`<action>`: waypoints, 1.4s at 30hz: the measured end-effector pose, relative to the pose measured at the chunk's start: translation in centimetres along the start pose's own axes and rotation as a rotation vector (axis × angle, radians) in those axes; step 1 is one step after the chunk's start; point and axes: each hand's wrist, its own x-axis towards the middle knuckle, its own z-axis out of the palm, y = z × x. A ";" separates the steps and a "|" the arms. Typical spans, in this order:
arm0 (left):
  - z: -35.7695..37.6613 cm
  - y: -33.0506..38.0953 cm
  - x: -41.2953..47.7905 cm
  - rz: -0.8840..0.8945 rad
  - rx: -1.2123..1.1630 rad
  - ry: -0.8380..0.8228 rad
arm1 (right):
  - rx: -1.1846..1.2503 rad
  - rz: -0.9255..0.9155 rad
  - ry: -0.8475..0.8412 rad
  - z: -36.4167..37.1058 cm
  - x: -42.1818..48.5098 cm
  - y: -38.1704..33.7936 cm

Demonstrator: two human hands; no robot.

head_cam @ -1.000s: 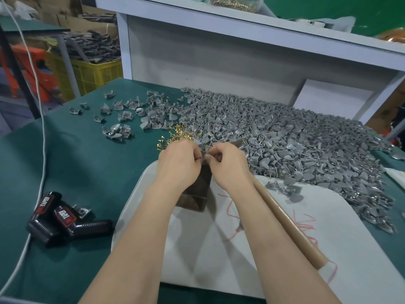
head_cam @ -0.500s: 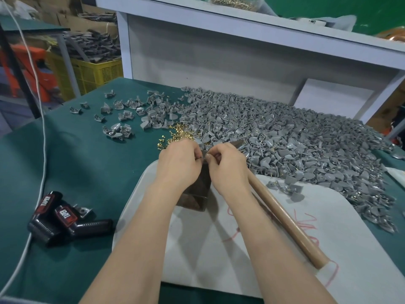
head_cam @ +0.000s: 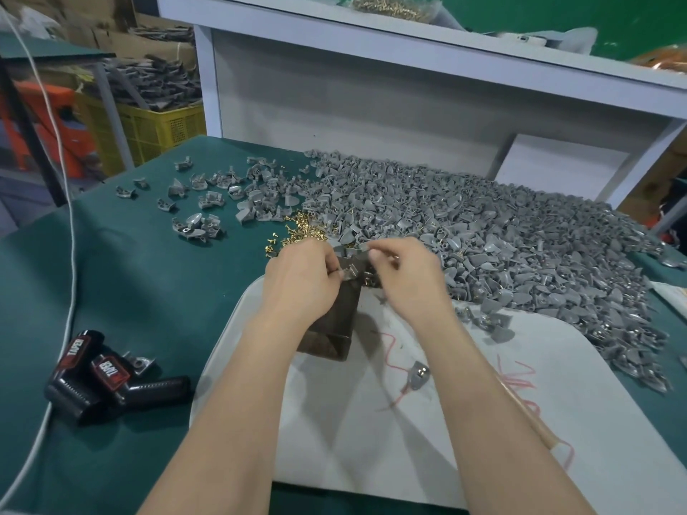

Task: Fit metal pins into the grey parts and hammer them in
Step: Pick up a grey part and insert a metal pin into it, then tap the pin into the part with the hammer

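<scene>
My left hand (head_cam: 301,276) pinches a grey part (head_cam: 349,273) on top of a dark metal block (head_cam: 331,328) that stands on a white board (head_cam: 409,440). My right hand (head_cam: 405,276) is just right of it, its thumb and forefinger pinched on something small, seemingly a metal pin. A few brass pins show between the hands. Loose brass pins (head_cam: 301,228) lie just beyond my left hand. Only a stretch of the wooden hammer handle (head_cam: 535,421) shows, beside my right forearm.
A big heap of grey parts (head_cam: 502,236) covers the green table's far right. Scattered grey parts (head_cam: 208,198) lie at the far left. One grey part (head_cam: 418,377) lies on the board. Black tools (head_cam: 104,377) and a white cable (head_cam: 70,254) are at the left.
My hands have drawn slightly apart over the block. My right forearm has shifted right, uncovering a grey part on the board and hiding most of the hammer handle.
</scene>
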 end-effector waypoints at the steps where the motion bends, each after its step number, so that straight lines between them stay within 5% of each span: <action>1: 0.0 0.0 0.0 -0.002 -0.001 -0.001 | -0.051 0.064 0.005 -0.7 0.0 0.8; 4: 0.1 0.0 0.1 -0.008 0.004 -0.001 | -0.356 0.285 -0.197 -2.1 -0.4 2.8; 7: 0.1 0.0 0.1 -0.012 0.011 0.002 | -0.344 0.318 -0.289 -2.0 -0.8 3.3; 14: 0.2 -0.1 0.2 -0.026 0.002 0.020 | -0.092 0.156 -0.166 -4.5 -1.3 2.7; 19: 0.3 -0.2 0.2 -0.039 -0.026 0.037 | -0.022 -0.117 0.259 -5.2 -3.3 1.5; 24: 0.2 -0.2 0.2 -0.038 -0.045 0.039 | -0.267 -0.144 -0.020 -4.2 -5.3 0.8; 29: 0.4 -0.4 0.3 -0.050 -0.090 0.050 | -0.060 -0.197 0.283 -4.8 -4.9 0.4; 33: 0.2 -0.4 0.3 -0.038 -0.049 0.050 | -0.302 -0.104 -0.035 -4.5 -5.1 0.5; 35: 0.3 -0.5 0.3 -0.033 -0.043 0.047 | -0.305 -0.101 0.083 -5.0 -4.7 0.3; 38: 0.4 -0.6 0.5 -0.055 -0.065 0.050 | 0.010 -0.196 0.338 -5.1 -5.0 0.2; 42: 0.2 -0.4 0.2 -0.044 -0.037 0.050 | -0.248 -0.133 -0.051 -4.2 -5.2 0.3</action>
